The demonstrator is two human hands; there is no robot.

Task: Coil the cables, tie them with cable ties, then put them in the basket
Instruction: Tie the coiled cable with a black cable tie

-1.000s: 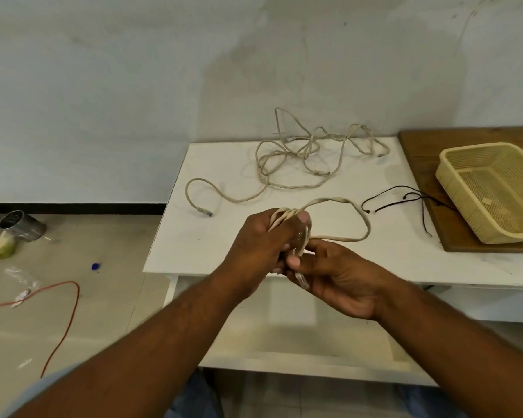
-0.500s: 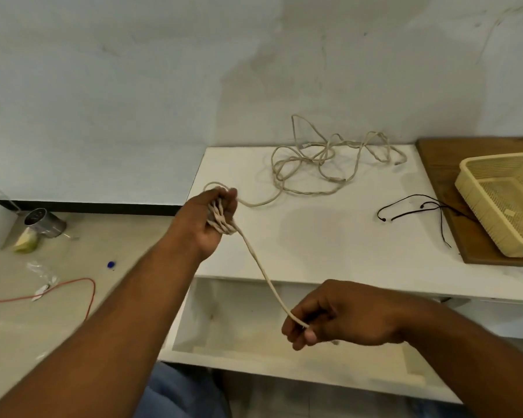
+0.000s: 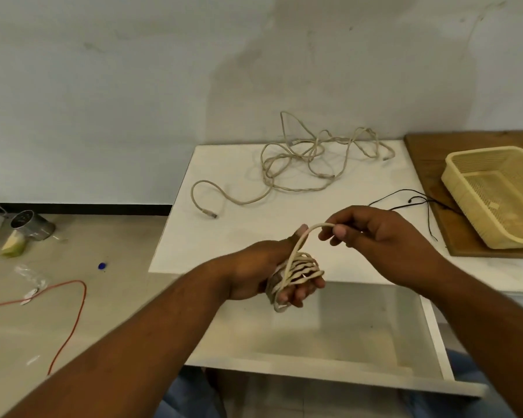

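My left hand holds a beige cable coil wound in several loops around its fingers, at the table's front edge. My right hand pinches the free end of that same cable just above and right of the coil, arching it over my left thumb. A second beige cable lies tangled at the back of the white table, one plug end trailing left. Thin black cable ties lie right of my hands. The yellow plastic basket sits on a wooden board at the right.
The wooden board under the basket covers the table's right end. An open shelf lies below the tabletop. On the floor at left are an orange wire, a metal can and scraps.
My left hand came back from the left to the table's front with more loops on it. My right hand rose from low down to just above the coil, bringing the cable's end over.
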